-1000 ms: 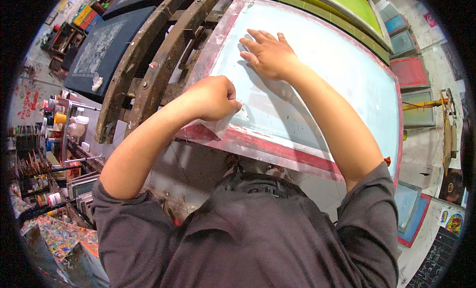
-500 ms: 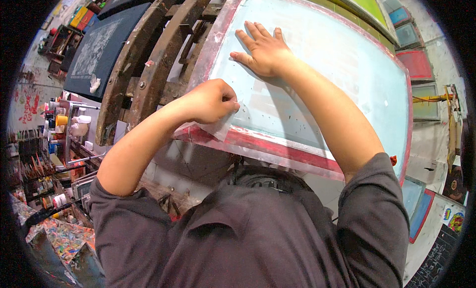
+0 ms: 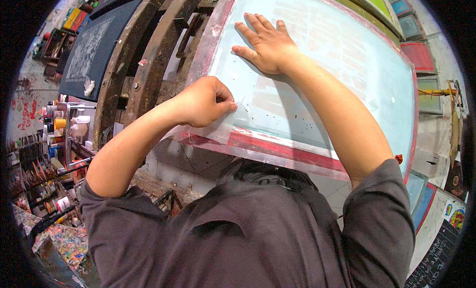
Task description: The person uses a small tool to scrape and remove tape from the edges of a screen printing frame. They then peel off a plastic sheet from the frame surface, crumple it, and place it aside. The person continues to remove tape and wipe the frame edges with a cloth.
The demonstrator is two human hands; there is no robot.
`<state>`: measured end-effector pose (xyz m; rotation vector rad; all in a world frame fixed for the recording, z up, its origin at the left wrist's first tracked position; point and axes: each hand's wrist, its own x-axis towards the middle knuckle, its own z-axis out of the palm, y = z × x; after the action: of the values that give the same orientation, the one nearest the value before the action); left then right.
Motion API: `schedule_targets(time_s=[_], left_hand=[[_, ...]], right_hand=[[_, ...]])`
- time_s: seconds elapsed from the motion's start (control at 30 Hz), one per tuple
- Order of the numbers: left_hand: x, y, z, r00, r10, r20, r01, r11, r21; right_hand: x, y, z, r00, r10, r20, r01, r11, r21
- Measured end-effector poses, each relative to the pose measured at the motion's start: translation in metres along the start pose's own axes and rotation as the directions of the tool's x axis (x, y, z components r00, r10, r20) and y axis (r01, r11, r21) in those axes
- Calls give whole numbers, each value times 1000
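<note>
A screen-printing frame (image 3: 317, 161) with pale blue mesh and a red border lies before me. At its near left corner my left hand (image 3: 210, 102) is closed in a pinch on a piece of clear tape (image 3: 213, 133), partly hidden under the hand. My right hand (image 3: 270, 47) lies on the mesh farther up, fingers spread, palm down, holding nothing. Faint block-like stencil shapes (image 3: 327, 45) show in the mesh, and small dark specks are scattered on it near my left hand.
Rusty metal beams (image 3: 153, 50) run along the frame's left side. Beyond them lies a dark printed cloth (image 3: 94, 50) on a board. Bottles and jars (image 3: 62, 124) crowd a rack at the left. More screens (image 3: 419, 57) lean along the right wall; a yellow-green screen (image 3: 372, 5) is beyond the frame.
My view has shifted slightly. My left hand stays pinched near the corner, and less of the loose tape hangs below it. My right hand stays flat on the mesh.
</note>
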<state>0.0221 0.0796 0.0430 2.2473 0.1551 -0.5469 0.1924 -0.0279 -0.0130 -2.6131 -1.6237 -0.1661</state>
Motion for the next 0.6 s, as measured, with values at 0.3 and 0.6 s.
schedule_targets(time_s=[0.3,0.6], left_hand=[[-7,-9,-3,1000,-19,-19,18,999,-38],[-14,-8,-2,997,-11,-76,11,1000,-2]], right_hand=[[0,0,5,996,-21,-83,24,999,33],[0,-2,7,995,-15,-94,15,1000,-8]])
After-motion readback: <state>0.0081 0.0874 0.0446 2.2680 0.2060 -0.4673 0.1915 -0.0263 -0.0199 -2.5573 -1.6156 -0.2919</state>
